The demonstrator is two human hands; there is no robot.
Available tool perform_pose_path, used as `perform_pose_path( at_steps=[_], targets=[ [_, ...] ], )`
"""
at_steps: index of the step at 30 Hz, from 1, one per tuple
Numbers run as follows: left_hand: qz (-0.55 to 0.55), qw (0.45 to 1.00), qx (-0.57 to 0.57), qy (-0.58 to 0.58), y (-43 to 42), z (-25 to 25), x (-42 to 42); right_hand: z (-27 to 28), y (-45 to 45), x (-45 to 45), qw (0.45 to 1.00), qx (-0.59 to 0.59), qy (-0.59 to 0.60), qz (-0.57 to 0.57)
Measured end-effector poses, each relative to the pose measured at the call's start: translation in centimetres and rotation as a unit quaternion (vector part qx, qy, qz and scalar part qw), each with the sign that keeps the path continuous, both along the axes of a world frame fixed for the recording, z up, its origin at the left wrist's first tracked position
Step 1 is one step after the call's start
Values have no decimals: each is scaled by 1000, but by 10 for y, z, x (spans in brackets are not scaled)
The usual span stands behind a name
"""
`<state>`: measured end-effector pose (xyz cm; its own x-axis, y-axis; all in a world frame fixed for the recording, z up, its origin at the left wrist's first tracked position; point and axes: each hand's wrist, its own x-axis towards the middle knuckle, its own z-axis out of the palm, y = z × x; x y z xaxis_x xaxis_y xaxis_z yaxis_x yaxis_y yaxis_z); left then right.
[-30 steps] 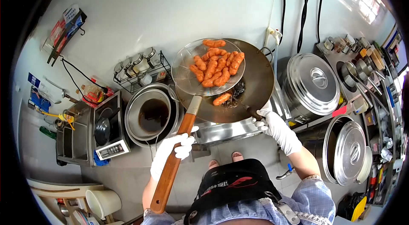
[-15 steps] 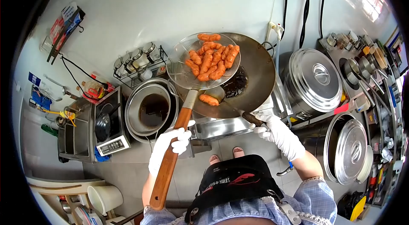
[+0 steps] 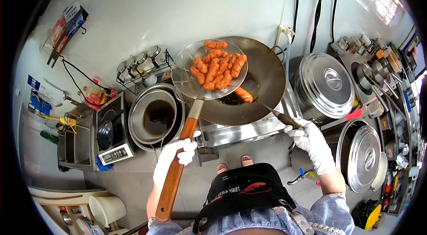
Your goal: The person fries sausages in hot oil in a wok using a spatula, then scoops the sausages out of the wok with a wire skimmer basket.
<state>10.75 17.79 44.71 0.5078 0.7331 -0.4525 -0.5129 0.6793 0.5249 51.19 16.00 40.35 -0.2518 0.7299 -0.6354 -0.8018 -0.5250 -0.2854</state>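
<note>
My left hand (image 3: 175, 155), in a white glove, is closed around the long wooden handle of a mesh strainer (image 3: 180, 75). A pile of browned sausages (image 3: 218, 68) rests in the strainer, above the left part of a big wok (image 3: 267, 68). My gloved right hand (image 3: 309, 139) grips the dark handle of a ladle (image 3: 283, 117), whose head reaches into the wok. One sausage (image 3: 243, 95) sits at the ladle's head, over dark oil in the wok's bottom. The ladle's bowl is partly hidden by that sausage.
Left of the wok stands a metal pot (image 3: 133, 121) with dark liquid. A rack of jars (image 3: 144, 64) is behind it, and an induction cooker (image 3: 116, 152) farther left. To the right are a large lidded pot (image 3: 329, 86) and another pot lid (image 3: 367, 157).
My right hand has moved right with the ladle. The lone sausage has shifted right and slightly up within the wok. The strainer has barely moved.
</note>
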Motion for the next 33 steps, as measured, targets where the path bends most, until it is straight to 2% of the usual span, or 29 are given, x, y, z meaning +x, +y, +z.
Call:
perform_pose_path(
  at_steps=[1, 2, 6, 8, 9, 10, 13, 15, 18, 19, 20, 21, 22, 25, 28, 29, 33],
  targets=[
    [-15, 1000, -1, -10, 0, -2, -2, 1, 3, 4, 999, -16, 31, -21],
    [-15, 1000, -1, -11, 1, -3, -2, 7, 3, 7, 1000, 5, -9, -26],
    [-17, 1000, -10, 11, -2, -2, -2, 20, 12, 22, 996, -14, 32, -79],
    [-17, 999, -8, 27, -3, -1, -2, 34, 16, 22, 996, 1, 4, -93],
    [-25, 999, -10, 27, -3, -2, -2, 35, 17, 24, 994, 22, 43, -94],
    [-34, 999, -12, 27, -3, -2, -2, 42, 20, 17, 990, 8, -28, -140],
    [-34, 999, -6, 33, -5, -5, 0, 46, 28, 16, 994, 77, 28, -75],
    [-40, 999, -9, 25, -6, -4, 2, 53, 35, 1, 994, 57, -63, -65],
    [-48, 999, -16, 16, -6, -10, 5, 47, 49, -24, 991, 96, -92, 8],
    [-56, 998, -27, -22, -5, -15, 5, 50, 52, -39, 982, 108, -152, 30],
    [-57, 998, -25, -22, -7, -18, 7, 51, 55, -50, 969, 120, -210, 53],
    [-51, 998, -32, -24, -8, -19, 10, 38, 57, -54, 954, 185, -223, 80],
    [-43, 998, -39, -27, -10, -20, 13, 40, 58, -67, 943, 155, -286, 73],
    [-44, 998, -42, -16, -14, -27, 13, 19, 56, -70, 880, 235, -403, 91],
    [-65, 997, -17, -21, -23, -42, 0, 25, 44, -56, 860, 252, -438, 66],
    [-83, 996, 5, -25, -28, -47, -5, 36, 37, -51, 869, 248, -424, 59],
    [-60, 994, 23, -89, -38, -73, -4, 48, 23, -27, 861, 292, -415, 40]
  ],
)
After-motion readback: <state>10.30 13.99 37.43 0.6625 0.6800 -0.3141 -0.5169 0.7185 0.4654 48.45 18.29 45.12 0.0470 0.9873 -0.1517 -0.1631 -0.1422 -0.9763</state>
